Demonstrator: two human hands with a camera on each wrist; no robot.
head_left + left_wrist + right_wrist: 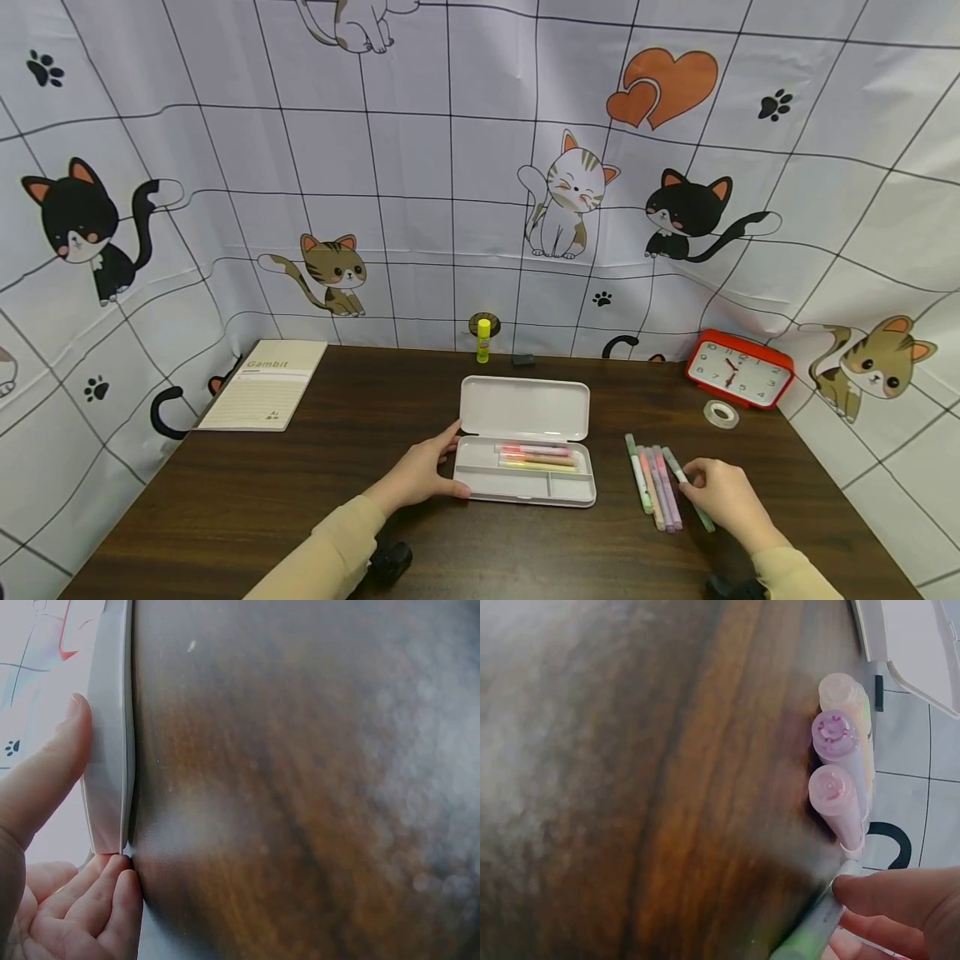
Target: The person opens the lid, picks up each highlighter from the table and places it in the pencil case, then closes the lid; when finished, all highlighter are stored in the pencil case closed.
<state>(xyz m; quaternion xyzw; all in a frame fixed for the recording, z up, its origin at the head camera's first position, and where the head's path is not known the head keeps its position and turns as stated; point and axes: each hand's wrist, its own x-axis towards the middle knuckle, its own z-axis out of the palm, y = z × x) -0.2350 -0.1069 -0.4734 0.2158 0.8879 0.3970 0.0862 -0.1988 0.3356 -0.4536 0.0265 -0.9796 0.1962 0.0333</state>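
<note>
A white pencil case [487, 482] lies with its lid [525, 408] raised at the back. Several pink, orange and yellow markers [537, 458] lie in its rear compartment. My left hand [422, 473] grips the case's left end, thumb at the front corner and fingers at the back one; the left wrist view shows the case wall [109, 772] between them. My right hand [722, 496] pinches a green marker [703, 518] between thumb and fingers. In the right wrist view the same marker [810, 930] slants beside a pink marker [840, 802]. Several more markers [651, 487] lie side by side left of it.
A red clock [738, 369] and a roll of white tape [722, 414] are at the back right. A yellow glue stick [483, 340] stands behind the case, near a small dark block [523, 360]. A notebook [258, 387] lies at the back left. Patterned cloth walls the table.
</note>
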